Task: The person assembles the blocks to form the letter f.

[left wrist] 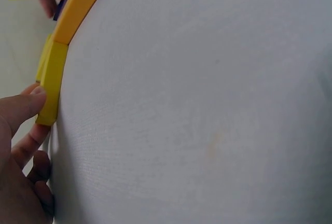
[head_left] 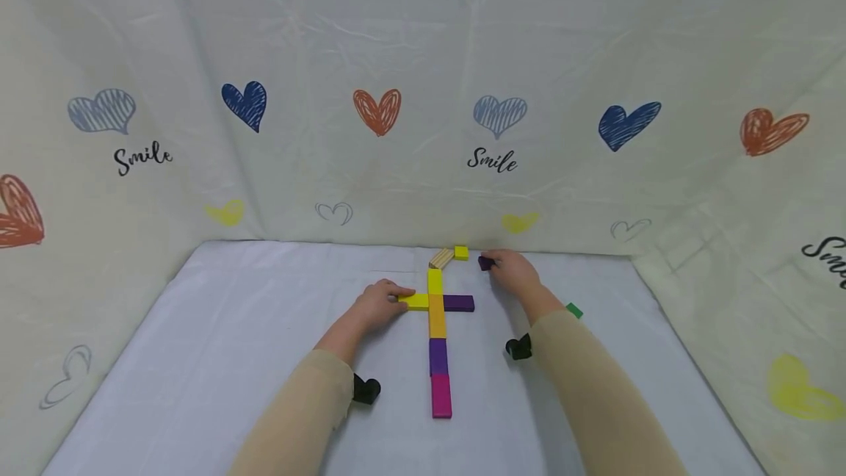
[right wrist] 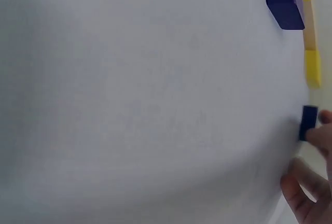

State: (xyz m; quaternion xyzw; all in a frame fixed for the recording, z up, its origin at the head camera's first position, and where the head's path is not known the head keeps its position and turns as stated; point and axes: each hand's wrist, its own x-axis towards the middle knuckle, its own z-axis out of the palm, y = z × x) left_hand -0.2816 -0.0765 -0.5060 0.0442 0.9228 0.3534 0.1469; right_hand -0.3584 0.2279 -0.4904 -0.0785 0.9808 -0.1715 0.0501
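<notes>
My left hand (head_left: 380,305) pinches the outer end of a yellow block (left wrist: 52,86) between thumb and finger. That block butts against an orange block (head_left: 437,316) on the left. Opposite it, a dark purple block (head_left: 459,303) lies to the right. Near the back edge my right hand (head_left: 515,272) holds another dark purple block (right wrist: 308,122) by its end, a short gap from a small yellow block (head_left: 461,253). A pale wood block (head_left: 441,258) lies slanted between that yellow block and a further yellow block (head_left: 435,282).
Below the orange block, a purple block (head_left: 438,356) and a pink block (head_left: 441,397) run toward me in line. A green block (head_left: 574,310) shows partly behind the right sleeve. The white table (head_left: 264,358) meets a heart-printed sheet (head_left: 423,189) at the back.
</notes>
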